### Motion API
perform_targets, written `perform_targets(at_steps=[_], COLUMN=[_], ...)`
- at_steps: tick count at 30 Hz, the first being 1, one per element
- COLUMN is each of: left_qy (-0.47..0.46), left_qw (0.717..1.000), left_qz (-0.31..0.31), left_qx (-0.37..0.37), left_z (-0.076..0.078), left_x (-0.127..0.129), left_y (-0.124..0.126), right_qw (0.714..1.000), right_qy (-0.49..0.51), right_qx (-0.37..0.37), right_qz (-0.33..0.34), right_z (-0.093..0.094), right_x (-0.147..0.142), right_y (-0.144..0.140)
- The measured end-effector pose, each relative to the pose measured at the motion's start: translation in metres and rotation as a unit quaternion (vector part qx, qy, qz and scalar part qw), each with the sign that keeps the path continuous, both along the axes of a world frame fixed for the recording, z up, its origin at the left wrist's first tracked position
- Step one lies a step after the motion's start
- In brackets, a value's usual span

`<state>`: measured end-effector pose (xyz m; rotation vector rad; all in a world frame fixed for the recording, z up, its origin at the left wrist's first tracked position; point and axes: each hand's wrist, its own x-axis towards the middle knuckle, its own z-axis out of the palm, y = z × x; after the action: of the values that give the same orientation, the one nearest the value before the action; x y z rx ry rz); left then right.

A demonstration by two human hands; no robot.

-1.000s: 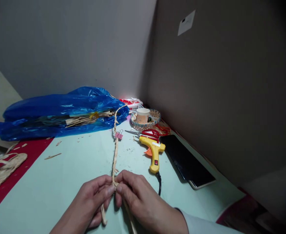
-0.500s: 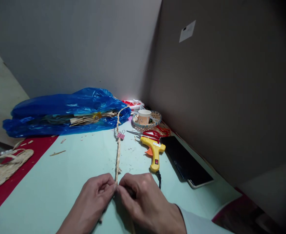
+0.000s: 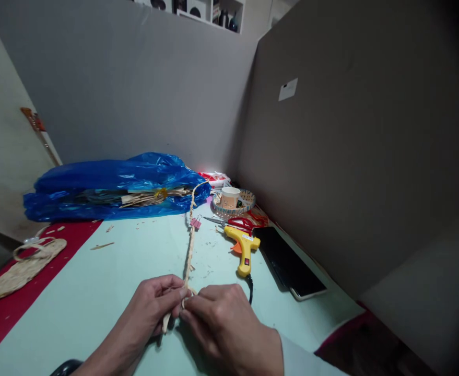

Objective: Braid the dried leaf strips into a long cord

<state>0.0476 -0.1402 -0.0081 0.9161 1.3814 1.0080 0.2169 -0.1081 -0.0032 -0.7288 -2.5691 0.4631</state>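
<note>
A braided straw cord (image 3: pixel 190 245) is laid along the pale green desk (image 3: pixel 96 292), running from the near centre towards the far side, where its far end curves up against the blue plastic bag (image 3: pixel 112 185) of dried straw. A pink binder clip (image 3: pixel 195 223) is clamped on the cord at roughly the far third of its length. The near end of the cord is pinched between both hands: the left hand (image 3: pixel 151 308) is closed with its fingers (image 3: pixel 174 298) on the braid and one loose strand, which hangs out below the grip; the right hand (image 3: pixel 225 321) is closed on the remaining strands just beside it, the two sets of fingertips touching. The braided section is judged complete from the far end to the hands; the loose strand ends at the near side are still unplaited, so the plaiting is judged well advanced but unfinished. How much free strand remains cannot be told, as it is hidden by the hands. A yellow glue gun (image 3: pixel 244 249), red-handled scissors (image 3: pixel 239 223), a dark phone (image 3: pixel 290 263) and a paper cup (image 3: pixel 230 197) in a woven tray (image 3: pixel 248 200) lie untouched to the right. A woven straw sandal (image 3: pixel 25 263) lies at the far left on the red mat (image 3: pixel 2 313).
</note>
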Motion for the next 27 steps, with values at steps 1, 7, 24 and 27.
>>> perform_targets(at_steps=[1, 7, 24, 27], left_qy=[0.0, 0.044, 0.284, 0.357], left_qw=[1.0, 0.999, 0.947, 0.92], left_qz=[0.004, -0.017, -0.048, -0.026], left_qx=[-0.004, 0.024, 0.145, 0.161], left_z=[0.002, 0.009, 0.022, 0.023], left_x=[0.0, 0.002, 0.006, 0.008], left_y=[-0.001, -0.003, -0.015, -0.022], right_qw=[0.998, 0.962, 0.908, 0.9], right_qy=[0.035, 0.114, 0.234, 0.249], right_qx=[-0.047, -0.242, -0.327, -0.342], right_qz=[-0.029, -0.047, -0.115, -0.107], right_z=[0.006, 0.016, -0.01, -0.011], right_x=[0.003, 0.004, -0.016, -0.016], right_y=[0.003, 0.019, 0.007, 0.006])
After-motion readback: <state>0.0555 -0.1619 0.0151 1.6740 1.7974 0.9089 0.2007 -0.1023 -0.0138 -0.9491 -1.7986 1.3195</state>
